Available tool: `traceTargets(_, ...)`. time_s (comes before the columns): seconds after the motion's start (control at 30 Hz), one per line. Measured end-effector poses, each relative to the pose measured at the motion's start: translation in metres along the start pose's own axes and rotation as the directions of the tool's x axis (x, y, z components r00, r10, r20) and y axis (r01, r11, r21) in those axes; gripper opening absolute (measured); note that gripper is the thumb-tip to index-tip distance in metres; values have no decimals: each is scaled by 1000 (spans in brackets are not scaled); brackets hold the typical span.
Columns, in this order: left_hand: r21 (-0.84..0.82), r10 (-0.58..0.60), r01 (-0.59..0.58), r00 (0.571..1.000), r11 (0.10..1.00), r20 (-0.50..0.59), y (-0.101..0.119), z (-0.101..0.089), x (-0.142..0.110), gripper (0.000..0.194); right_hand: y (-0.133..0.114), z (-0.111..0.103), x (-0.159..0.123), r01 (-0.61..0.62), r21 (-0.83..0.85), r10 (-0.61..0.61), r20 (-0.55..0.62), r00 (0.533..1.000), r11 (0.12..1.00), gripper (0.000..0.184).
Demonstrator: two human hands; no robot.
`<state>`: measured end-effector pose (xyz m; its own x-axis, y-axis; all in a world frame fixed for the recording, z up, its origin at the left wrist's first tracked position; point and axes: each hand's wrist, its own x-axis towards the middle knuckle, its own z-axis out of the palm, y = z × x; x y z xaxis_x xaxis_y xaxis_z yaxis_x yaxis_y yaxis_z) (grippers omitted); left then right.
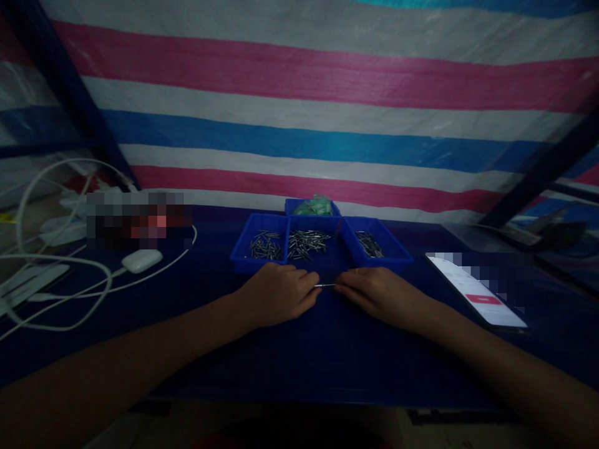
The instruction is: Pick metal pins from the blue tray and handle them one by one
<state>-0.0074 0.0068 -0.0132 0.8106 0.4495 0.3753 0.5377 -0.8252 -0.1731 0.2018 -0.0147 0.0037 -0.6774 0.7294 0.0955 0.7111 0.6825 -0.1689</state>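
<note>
My left hand (283, 290) is closed, pinching one end of a thin silvery metal pin (324, 285) between thumb and fingers. At the pin's other end, my right hand (377, 292) is closed on it too. The pin lies level between the fingertips, just in front of the bins; its ends are hidden by my fingers. Beyond my left hand stands a left blue bin (240, 248) with many metal pins (266, 247). A loose heap of similar pins (306, 242) lies in the middle. Behind my right hand, a right blue bin (397, 249) contains more pins (369, 244).
A back blue bin (291, 204) holds green plastic film (318, 206). White cables (110, 274) and a white charger (141, 260) lie at left on the blue table (299, 368). A lit phone (477, 293) lies at right. A striped sheet (327, 75) hangs behind.
</note>
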Motion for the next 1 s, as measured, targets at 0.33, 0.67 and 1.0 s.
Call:
traceTargets(0.33,8,1,-1,1000,1000,19,1,-1,0,23,2,2,-1,0,3,0,-33,999,1000,22)
traceTargets(0.67,1,-14,14,1000,1000,17,0,0,0,19,3,3,0,-36,-28,35,-28,999,999,22)
traceTargets(1.0,1,-12,12,1000,1000,17,0,-2,0,22,2,1,0,-32,-14,31,-57,998,999,20)
